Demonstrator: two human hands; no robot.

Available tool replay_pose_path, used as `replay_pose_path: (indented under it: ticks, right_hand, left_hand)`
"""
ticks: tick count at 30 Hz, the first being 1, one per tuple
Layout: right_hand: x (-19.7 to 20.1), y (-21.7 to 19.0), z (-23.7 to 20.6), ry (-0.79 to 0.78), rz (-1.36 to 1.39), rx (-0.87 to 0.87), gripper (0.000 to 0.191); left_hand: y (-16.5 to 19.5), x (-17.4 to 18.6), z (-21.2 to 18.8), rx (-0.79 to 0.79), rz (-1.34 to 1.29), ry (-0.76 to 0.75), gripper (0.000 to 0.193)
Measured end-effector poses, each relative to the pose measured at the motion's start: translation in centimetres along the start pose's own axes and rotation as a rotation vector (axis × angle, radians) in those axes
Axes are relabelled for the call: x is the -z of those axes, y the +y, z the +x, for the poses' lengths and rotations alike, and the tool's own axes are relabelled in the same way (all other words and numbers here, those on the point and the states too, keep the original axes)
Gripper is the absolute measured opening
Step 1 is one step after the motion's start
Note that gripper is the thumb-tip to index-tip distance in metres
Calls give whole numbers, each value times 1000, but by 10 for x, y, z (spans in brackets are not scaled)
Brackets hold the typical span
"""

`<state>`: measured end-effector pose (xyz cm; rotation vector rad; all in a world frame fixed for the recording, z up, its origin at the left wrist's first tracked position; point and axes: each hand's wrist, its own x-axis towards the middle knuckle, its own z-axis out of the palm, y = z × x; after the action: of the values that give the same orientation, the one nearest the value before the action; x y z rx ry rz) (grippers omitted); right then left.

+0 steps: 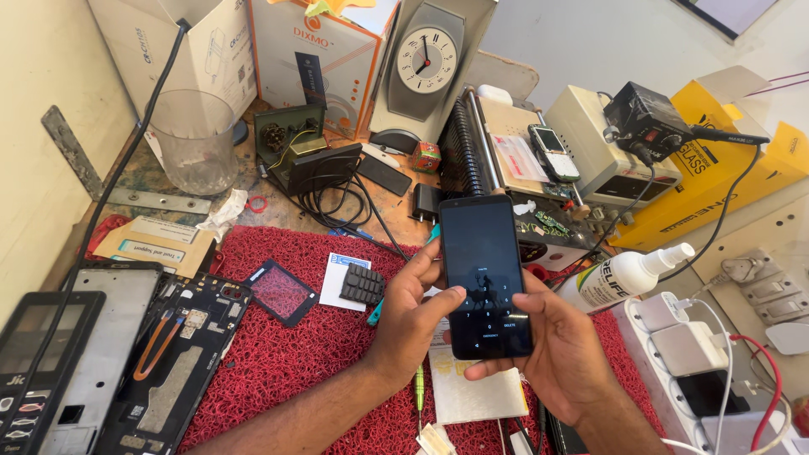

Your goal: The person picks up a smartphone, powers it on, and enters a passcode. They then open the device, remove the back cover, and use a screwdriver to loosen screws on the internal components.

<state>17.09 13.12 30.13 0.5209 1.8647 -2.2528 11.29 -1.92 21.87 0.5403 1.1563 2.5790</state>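
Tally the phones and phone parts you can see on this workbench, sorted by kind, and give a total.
Smartphone held in both hands: 1
Small keypad phone on the machine at the back: 1
Opened phone bodies lying at the left: 2
Loose black keypad on the red mat: 1
Total: 5

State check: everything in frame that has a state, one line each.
smartphone: screen lit, dim keypad showing, held upright off the mat.
left hand: grips the smartphone's left edge, thumb on screen.
right hand: supports the smartphone from below.
opened phone body: back off, insides exposed, flat on mat.
spray bottle: lying on its side.
plastic cup: upright, looks empty.
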Motion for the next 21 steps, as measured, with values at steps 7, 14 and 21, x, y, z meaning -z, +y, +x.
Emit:
replay_pose_path:
  ticks: [7, 14, 21]
  right_hand:
    - [5, 3, 3, -32, -14, -7, 51]
    - [1, 6, 3, 33, -91, 24, 51]
    - [-3, 10, 4, -20, -81, 73, 52]
  left_hand:
    - [-4, 1, 0, -6, 31, 4, 72]
    - [-7, 1, 0, -13, 56, 1, 69]
    - [-17, -2, -1, -70, 69, 39, 73]
